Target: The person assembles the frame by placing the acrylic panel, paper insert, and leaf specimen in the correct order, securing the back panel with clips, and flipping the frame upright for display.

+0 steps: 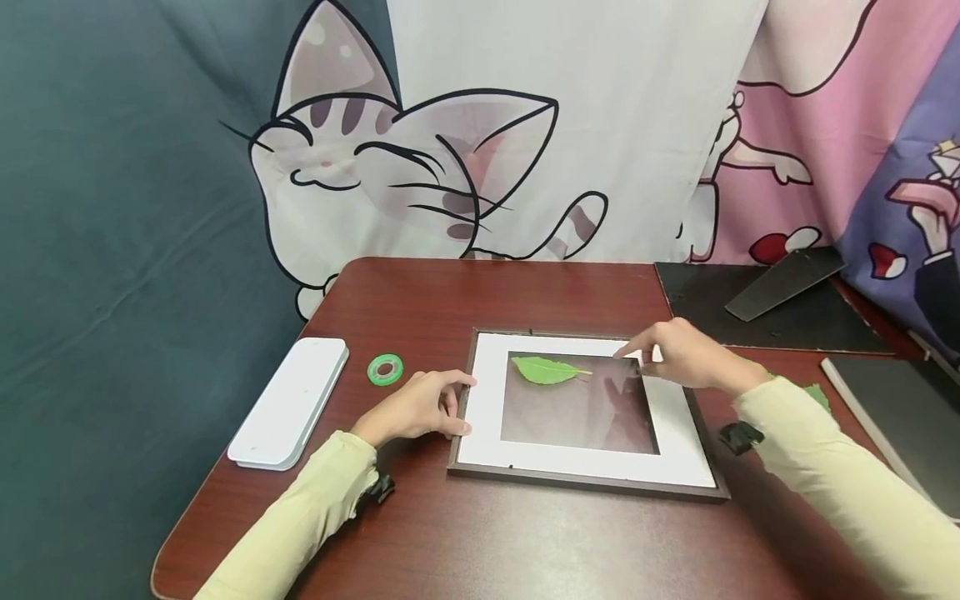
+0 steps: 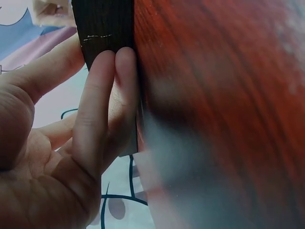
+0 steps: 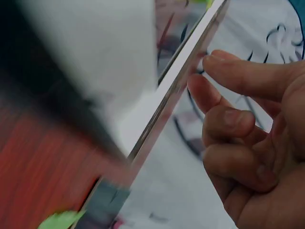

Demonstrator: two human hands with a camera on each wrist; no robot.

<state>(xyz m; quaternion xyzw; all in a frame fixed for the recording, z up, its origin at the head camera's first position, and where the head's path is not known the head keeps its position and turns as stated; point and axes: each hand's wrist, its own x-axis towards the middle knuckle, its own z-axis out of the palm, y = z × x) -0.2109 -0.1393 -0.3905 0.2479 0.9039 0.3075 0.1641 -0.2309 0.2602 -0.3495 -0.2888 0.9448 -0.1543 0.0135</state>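
A dark picture frame (image 1: 588, 483) lies flat, with a white mat (image 1: 682, 433) around a glossy, see-through-looking window. Inside the window's upper left shows a green leaf (image 1: 543, 371). My left hand (image 1: 416, 406) grips the frame's left edge; in the left wrist view its fingertips (image 2: 107, 59) press the frame's dark side (image 2: 102, 28). Over the upper right of the window is my right hand (image 1: 686, 357), its index finger extended and the other fingers bent. The right wrist view shows that hand (image 3: 252, 124) holding nothing visible; whether it touches the surface cannot be told.
On the brown table (image 1: 465, 292), a green tape roll (image 1: 385, 370) and a white box-like object (image 1: 288, 404) lie left. A black board (image 1: 697, 300) with a dark strip (image 1: 783, 283) is at the back right. Another dark panel (image 1: 900, 417) and green leaf (image 1: 817, 395) lie right.
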